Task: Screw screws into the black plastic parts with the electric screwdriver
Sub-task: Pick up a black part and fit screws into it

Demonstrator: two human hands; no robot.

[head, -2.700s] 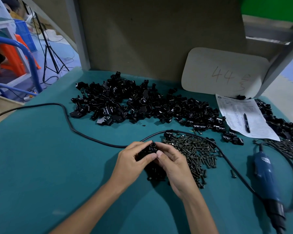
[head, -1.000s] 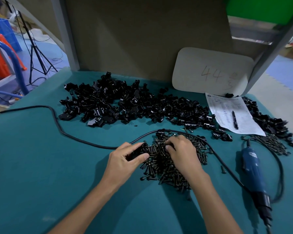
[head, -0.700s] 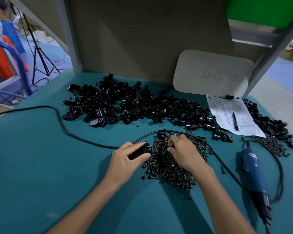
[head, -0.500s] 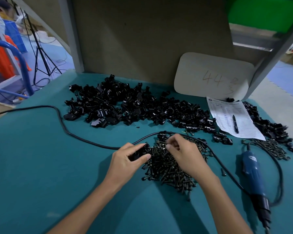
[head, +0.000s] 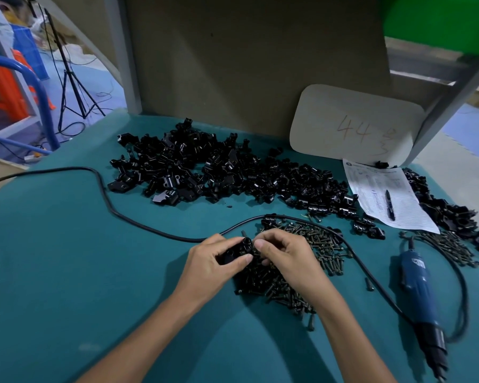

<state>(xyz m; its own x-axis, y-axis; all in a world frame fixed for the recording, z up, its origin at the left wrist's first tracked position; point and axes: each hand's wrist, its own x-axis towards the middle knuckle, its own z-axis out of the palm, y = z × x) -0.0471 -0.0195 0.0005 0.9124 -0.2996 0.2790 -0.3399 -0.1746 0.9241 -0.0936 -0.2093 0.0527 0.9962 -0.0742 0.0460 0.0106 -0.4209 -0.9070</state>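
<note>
My left hand (head: 213, 265) grips a small black plastic part (head: 237, 249) just above the green table. My right hand (head: 286, 257) has its fingertips curled at that part's right end; they seem to pinch a dark screw, mostly hidden by the fingers. Both hands hover over a pile of dark screws (head: 296, 272). A large heap of black plastic parts (head: 227, 172) spreads across the back of the table. The blue electric screwdriver (head: 421, 297) lies untouched at the right, tip pointing toward me.
A black cable (head: 108, 200) loops across the table past the hands to the screwdriver. A paper sheet with a pen (head: 389, 200) lies at the right, with more black parts (head: 448, 208) and screws (head: 448, 244) beyond it. A beige board marked 44 (head: 354, 125) leans on the back wall.
My right hand left the middle of the screw pile and came left to meet the part in my left hand. My left hand kept hold of the part throughout.
</note>
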